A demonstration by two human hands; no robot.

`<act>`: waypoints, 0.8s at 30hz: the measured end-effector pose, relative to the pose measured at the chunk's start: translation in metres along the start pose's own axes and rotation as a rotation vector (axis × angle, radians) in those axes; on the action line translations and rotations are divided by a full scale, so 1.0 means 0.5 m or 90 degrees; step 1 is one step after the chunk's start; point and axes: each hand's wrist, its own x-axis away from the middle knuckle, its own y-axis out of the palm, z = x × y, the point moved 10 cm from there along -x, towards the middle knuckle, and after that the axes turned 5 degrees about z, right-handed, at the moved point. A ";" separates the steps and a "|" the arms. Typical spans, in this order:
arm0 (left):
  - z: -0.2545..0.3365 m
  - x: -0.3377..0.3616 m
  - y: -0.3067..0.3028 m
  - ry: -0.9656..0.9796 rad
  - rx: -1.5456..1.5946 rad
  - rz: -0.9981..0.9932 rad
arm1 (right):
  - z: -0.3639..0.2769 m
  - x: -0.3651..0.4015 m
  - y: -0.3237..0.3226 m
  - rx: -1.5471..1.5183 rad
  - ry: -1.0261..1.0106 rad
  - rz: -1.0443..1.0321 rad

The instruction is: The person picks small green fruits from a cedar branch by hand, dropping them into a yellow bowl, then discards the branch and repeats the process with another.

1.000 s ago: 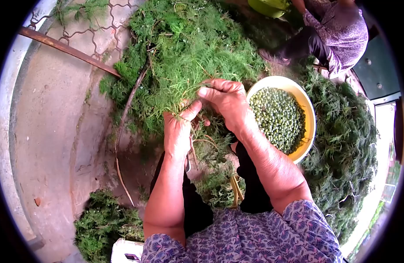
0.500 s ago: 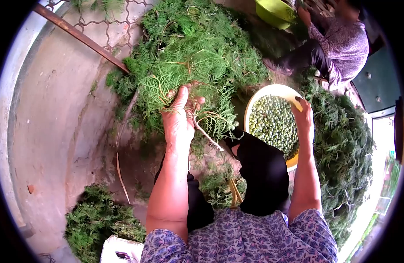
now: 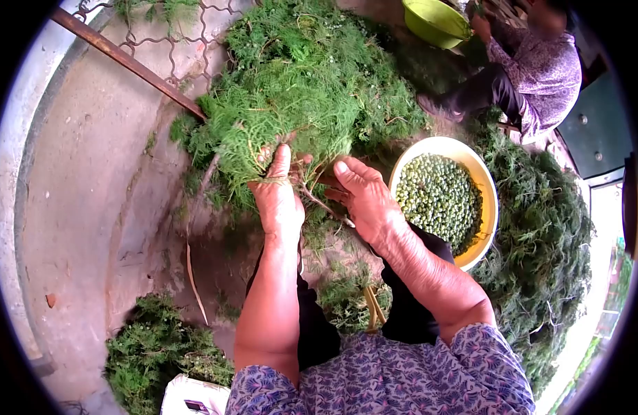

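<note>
My left hand [image 3: 279, 197] is closed around a leafy evergreen branch [image 3: 246, 149] with flat, feathery sprays, thumb on top. The branch's bare cut stem [image 3: 326, 205] slants down to the right from the grip. My right hand [image 3: 371, 200] is at the right side of that branch, its thumb and curled fingers at a side sprig; whatever they pinch is hidden. Just right of it stands a yellow basin [image 3: 490, 197] holding many small green cones or berries [image 3: 436, 200].
A large heap of green branches [image 3: 298, 62] lies ahead, another heap [image 3: 540, 256] at right and a smaller pile [image 3: 153, 346] at lower left. A co-worker [image 3: 540, 76] sits at upper right by a green basin [image 3: 435, 24]. A rusty bar [image 3: 125, 59] crosses the upper left.
My right hand has left the yellow basin and moved left to the branch. My left hand keeps its hold, nearly in the same place. The basin sits slightly differently.
</note>
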 end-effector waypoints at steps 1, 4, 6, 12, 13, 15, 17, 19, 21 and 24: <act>0.002 0.001 0.003 0.004 0.000 -0.001 | 0.003 -0.001 0.010 -0.001 -0.001 -0.004; 0.011 0.005 0.013 0.030 -0.061 -0.017 | -0.083 0.017 0.039 0.279 -0.352 0.039; 0.015 0.010 0.012 0.049 -0.132 -0.013 | -0.122 0.031 0.067 0.426 -0.496 0.053; -0.004 0.024 0.045 -0.042 -0.030 -0.099 | -0.129 0.048 0.126 0.806 -0.662 0.063; -0.008 0.022 0.043 -0.040 -0.030 -0.099 | -0.122 0.045 0.123 0.805 -0.659 0.062; -0.022 0.017 0.029 -0.074 -0.032 -0.060 | -0.090 0.042 0.140 0.915 -0.697 0.015; -0.032 0.013 0.013 -0.105 -0.031 -0.021 | -0.078 0.063 0.149 0.915 -0.742 -0.014; -0.024 0.010 0.025 -0.089 0.020 -0.060 | -0.072 0.063 0.147 0.922 -0.715 -0.026; -0.021 0.014 0.012 -0.086 -0.017 -0.048 | -0.080 0.058 0.140 0.884 -0.677 -0.049; -0.028 -0.021 -0.062 -0.080 -0.290 0.019 | -0.131 0.032 0.101 0.639 -0.617 -0.057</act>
